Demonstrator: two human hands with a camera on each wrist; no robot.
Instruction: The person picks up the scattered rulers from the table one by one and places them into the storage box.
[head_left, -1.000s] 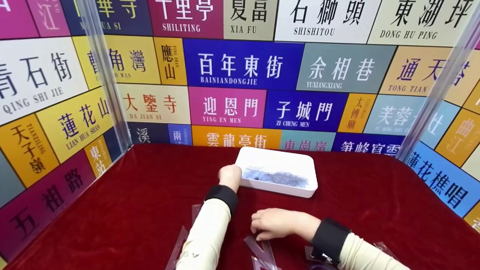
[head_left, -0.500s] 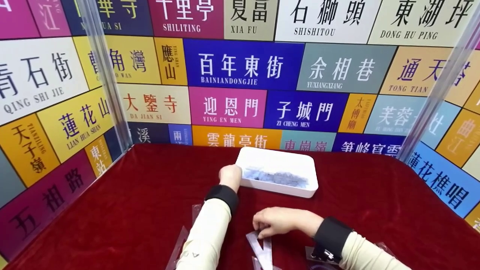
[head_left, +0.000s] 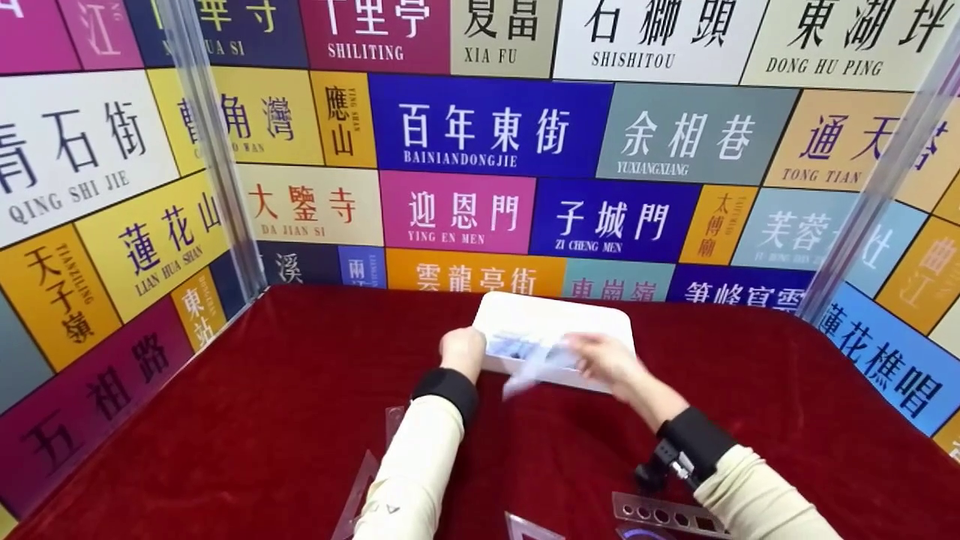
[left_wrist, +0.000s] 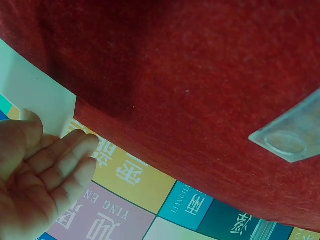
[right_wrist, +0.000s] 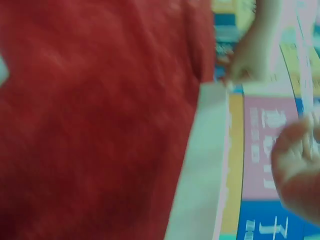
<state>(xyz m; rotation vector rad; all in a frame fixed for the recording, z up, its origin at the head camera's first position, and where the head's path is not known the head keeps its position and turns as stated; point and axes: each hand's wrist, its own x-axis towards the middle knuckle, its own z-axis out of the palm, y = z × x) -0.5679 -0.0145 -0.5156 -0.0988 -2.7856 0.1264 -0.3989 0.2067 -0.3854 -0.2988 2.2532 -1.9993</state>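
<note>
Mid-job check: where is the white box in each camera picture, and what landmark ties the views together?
Head: white box right of and below centre.
Left wrist: white box at the left edge, partly cut off.
Right wrist: white box right of centre, a pale strip running to the bottom edge.
Shared landmark: pink wall panel, also low left in left wrist and right of the box in right wrist.

You work in what looks like a small exhibition booth: beyond your left hand (head_left: 463,351) rises a wall (head_left: 480,165) of bright panels (head_left: 457,214) lettered in Chinese and Latin script, turning at clear corner strips (head_left: 215,150) left of that hand and right of your right hand (head_left: 607,360). Red velvety cloth (head_left: 247,420) spreads beneath both hands.
</note>
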